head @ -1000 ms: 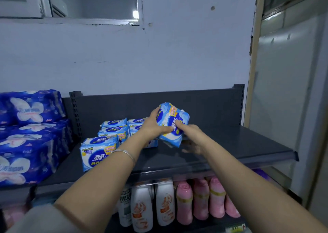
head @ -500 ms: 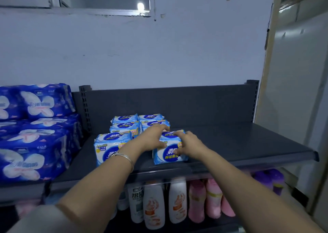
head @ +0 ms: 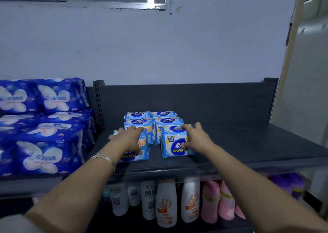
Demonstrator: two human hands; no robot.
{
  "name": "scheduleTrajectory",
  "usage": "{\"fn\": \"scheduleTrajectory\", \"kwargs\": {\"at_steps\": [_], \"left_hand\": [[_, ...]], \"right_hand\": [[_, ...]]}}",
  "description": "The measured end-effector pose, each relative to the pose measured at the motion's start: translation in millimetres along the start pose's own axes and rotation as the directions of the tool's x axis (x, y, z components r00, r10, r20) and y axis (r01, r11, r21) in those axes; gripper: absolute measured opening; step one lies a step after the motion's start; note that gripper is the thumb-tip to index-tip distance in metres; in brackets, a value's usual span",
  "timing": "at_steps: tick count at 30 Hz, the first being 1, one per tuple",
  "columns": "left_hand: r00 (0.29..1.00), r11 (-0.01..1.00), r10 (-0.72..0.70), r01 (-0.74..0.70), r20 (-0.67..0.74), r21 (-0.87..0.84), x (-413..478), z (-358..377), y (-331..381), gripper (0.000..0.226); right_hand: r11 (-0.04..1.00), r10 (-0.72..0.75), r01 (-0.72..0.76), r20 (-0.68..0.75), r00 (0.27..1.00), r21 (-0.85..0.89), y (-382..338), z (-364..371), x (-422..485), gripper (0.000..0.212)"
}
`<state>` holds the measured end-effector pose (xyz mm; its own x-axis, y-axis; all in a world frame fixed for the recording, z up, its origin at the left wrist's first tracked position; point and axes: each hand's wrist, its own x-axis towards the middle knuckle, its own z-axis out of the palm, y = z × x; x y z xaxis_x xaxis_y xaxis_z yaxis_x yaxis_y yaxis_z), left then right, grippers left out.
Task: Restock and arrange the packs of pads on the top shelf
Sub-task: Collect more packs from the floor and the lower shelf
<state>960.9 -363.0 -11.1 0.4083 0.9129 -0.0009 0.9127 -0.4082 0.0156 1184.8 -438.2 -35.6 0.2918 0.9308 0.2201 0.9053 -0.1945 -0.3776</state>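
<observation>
Left hand (head: 129,137) grips the left pack (head: 134,157); right hand (head: 197,137), the right pack (head: 174,147).

1. Site type: retail shop, hygiene/toiletries section.
2. Ref. item: top shelf (head: 248,144), a dark metal display unit w/ perforated uprights (head: 99,105) at back corners; std shop fixture.
3. On ref.: identical packs of pads (head: 165,122), set in rows, labels fwd.
4. Left of ref.: stacked dark blue multipacks (head: 44,144), same print repeated.
5. Below ref.: bottles (head: 165,202) and pink pouches (head: 218,200), lined up side by side.

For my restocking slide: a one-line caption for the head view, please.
The left hand grips the left front pack, right hand the right front pack, on the dark top shelf.
</observation>
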Motion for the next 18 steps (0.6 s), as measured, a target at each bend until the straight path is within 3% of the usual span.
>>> {"fn": "scheduleTrajectory", "kwargs": {"at_steps": [5, 12, 18], "left_hand": [[0.994, 0.994, 0.107, -0.107, 0.001, -0.002, 4.1, 0.0, 8.9, 0.088], [0.998, 0.999, 0.028, -0.03, 0.057, 0.043, 11.0, -15.1, -1.3, 0.088], [0.999, 1.0, 0.014, -0.014, 0.04, 0.01, 19.6, -3.8, -2.1, 0.087]], "right_hand": [[0.999, -0.04, 0.04, 0.018, 0.999, -0.003, -12.2, 0.8, -1.8, 0.068], [0.993, -0.102, 0.105, 0.05, 0.994, -0.047, -34.0, 8.1, -3.3, 0.068], [0.996, -0.052, 0.056, 0.06, 0.997, -0.065, -42.4, 17.3, 3.3, 0.07]]}}
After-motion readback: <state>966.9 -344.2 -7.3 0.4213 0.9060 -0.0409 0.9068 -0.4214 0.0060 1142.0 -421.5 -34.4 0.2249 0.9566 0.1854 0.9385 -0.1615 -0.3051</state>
